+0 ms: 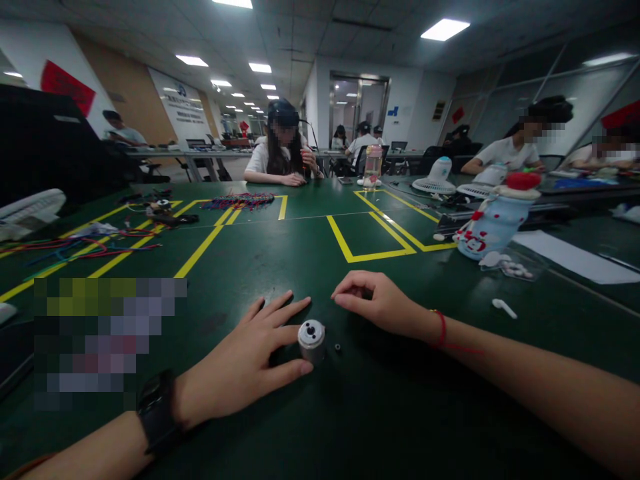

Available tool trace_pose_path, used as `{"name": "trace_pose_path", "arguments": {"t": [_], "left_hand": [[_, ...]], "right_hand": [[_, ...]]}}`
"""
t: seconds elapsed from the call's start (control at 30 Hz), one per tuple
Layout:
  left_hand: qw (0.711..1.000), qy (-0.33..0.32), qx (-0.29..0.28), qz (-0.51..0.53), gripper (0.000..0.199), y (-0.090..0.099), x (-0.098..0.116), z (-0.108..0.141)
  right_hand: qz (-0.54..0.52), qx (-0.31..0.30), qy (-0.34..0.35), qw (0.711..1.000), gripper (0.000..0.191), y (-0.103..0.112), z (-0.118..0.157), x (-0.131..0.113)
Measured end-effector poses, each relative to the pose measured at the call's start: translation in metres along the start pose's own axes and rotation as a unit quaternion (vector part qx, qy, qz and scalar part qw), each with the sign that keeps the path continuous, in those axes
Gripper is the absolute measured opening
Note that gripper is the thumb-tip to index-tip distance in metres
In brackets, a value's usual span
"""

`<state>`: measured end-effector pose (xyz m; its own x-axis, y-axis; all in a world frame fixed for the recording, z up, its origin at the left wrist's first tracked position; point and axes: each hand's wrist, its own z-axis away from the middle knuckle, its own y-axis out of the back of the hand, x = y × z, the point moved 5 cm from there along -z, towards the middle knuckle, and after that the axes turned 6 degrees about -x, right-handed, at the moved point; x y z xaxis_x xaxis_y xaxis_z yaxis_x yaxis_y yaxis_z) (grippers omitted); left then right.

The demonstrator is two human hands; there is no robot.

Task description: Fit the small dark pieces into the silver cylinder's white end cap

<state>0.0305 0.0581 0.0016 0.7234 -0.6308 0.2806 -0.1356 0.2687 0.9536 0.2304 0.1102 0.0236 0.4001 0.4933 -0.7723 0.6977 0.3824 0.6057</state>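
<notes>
A small silver cylindrical motor (311,345) stands upright on the green table, its top face showing a dark centre and small holes. My left hand (250,350) lies spread on the table beside it. The forefinger reaches the motor's left side and the thumb tip lies at its front base; whether they press on it I cannot tell. A tiny dark ring-shaped part (338,347) lies just right of the motor. Beyond that, my right hand (377,300) hovers or rests low with curled fingers, thumb and forefinger tips together. Anything between those tips is too small or hidden to make out.
Loose wires (95,247) and a wire bundle (240,201) lie at left. A blue bottle (495,223), a small bag (517,267), paper (575,257) and a white earbud (504,308) are at right. Yellow tape (380,256) marks the table. A person (283,150) sits opposite.
</notes>
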Motion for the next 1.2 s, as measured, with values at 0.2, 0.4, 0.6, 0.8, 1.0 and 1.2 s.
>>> {"name": "trace_pose_path", "arguments": {"t": [0.2,0.4,0.6,0.8,1.0,1.2], "left_hand": [[1.0,-0.008,0.004,-0.003,0.046,-0.001,-0.001,0.0],[1.0,-0.003,0.003,0.003,0.038,0.002,-0.001,0.001],[1.0,-0.002,0.004,-0.005,0.037,-0.001,-0.003,0.003],[1.0,-0.005,0.014,-0.004,0.041,-0.002,-0.003,0.002],[1.0,-0.006,0.011,-0.004,0.044,-0.001,-0.001,0.001],[1.0,0.009,-0.005,-0.015,0.038,0.0,0.0,0.001]], "right_hand": [[-0.013,-0.018,0.104,0.994,0.017,-0.025,0.009,-0.052],[0.06,-0.133,0.068,0.987,0.017,-0.018,0.005,-0.027],[0.075,-0.121,0.107,0.984,0.014,-0.015,0.001,-0.028],[0.042,-0.03,0.133,0.99,0.013,-0.019,0.002,-0.057],[0.019,-0.045,0.114,0.992,0.02,-0.02,0.004,-0.059],[-0.073,0.106,-0.044,0.991,0.025,0.026,-0.009,0.015]]}}
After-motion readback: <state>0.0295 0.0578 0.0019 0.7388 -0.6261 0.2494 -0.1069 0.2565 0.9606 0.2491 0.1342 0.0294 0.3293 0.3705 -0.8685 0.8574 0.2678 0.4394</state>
